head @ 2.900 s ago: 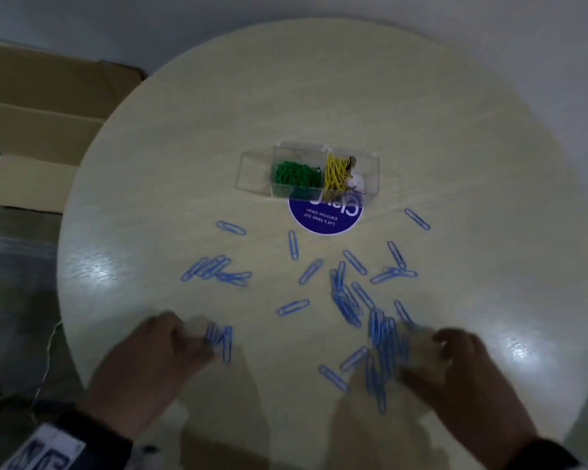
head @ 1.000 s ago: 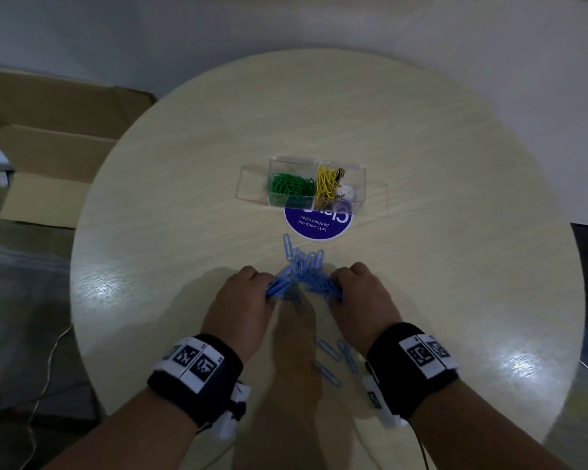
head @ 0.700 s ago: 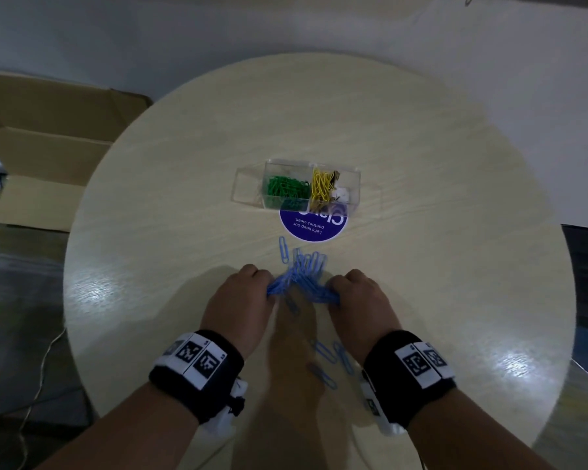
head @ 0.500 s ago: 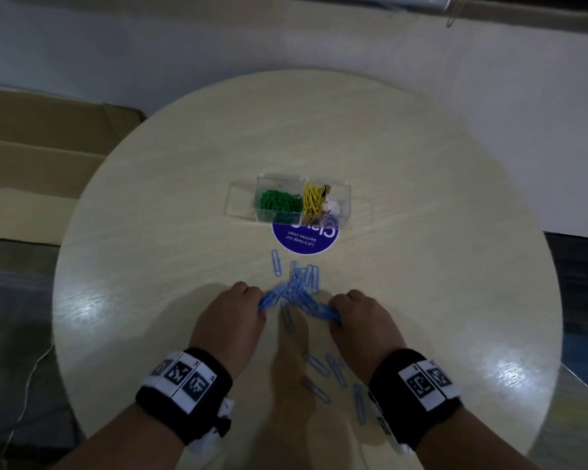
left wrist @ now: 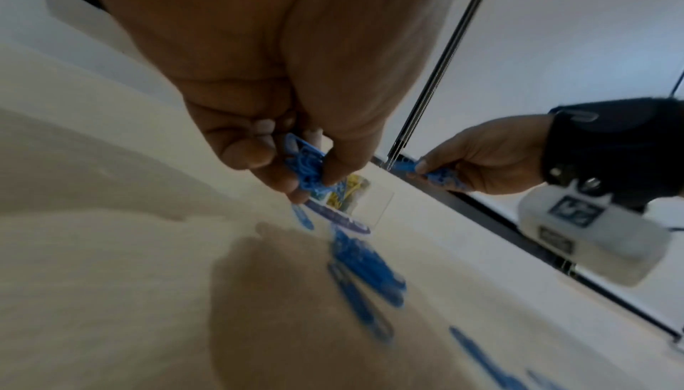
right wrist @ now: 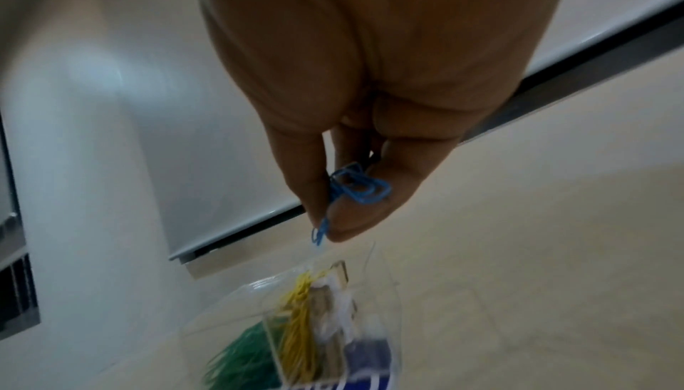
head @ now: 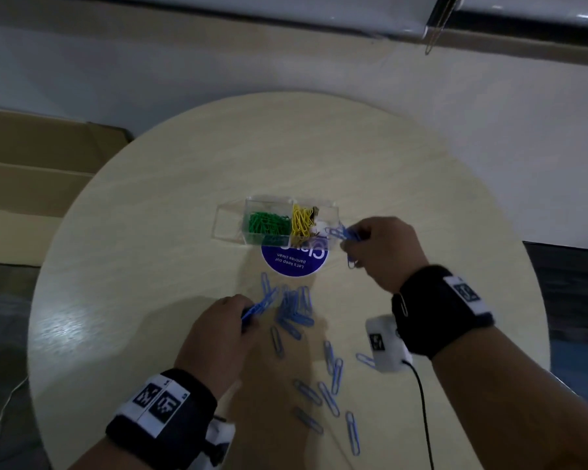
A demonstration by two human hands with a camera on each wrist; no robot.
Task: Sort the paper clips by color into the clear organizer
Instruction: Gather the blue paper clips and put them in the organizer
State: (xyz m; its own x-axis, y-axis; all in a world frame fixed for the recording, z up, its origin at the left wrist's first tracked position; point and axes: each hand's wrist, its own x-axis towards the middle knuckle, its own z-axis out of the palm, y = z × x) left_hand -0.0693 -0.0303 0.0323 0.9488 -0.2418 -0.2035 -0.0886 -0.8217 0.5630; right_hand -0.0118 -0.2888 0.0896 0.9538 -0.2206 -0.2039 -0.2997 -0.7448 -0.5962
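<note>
Your left hand (head: 218,337) sits low over the round table (head: 150,266), fingers curled and thumb pressed in, pinching a small bundle of blue clips (left wrist: 307,168). In the head view that bundle sticks out past your fingertips with its long axis slanting up and to the right, toward the loose blue clip pile (head: 294,308) just beside it. More blue clips (head: 330,391) lie scattered flat on the table nearer you, most with long axes running roughly toward and away from you.

The clear organizer (head: 275,220) stands mid-table, its near edge over a round blue sticker (head: 294,259). Left compartment looks unfilled; green clips (head: 269,223) fill the next; yellow clips (head: 301,220) the next; white items at the right end are too blurred to name.

Your right hand (head: 381,252) is raised at the organizer's right end, thumb and fingers closed narrowly on a second blue clip bunch (right wrist: 357,188). Clip ends poke out leftward over the organizer's right end; one clip (head: 352,262) dangles below your fingers, long axis near vertical.
</note>
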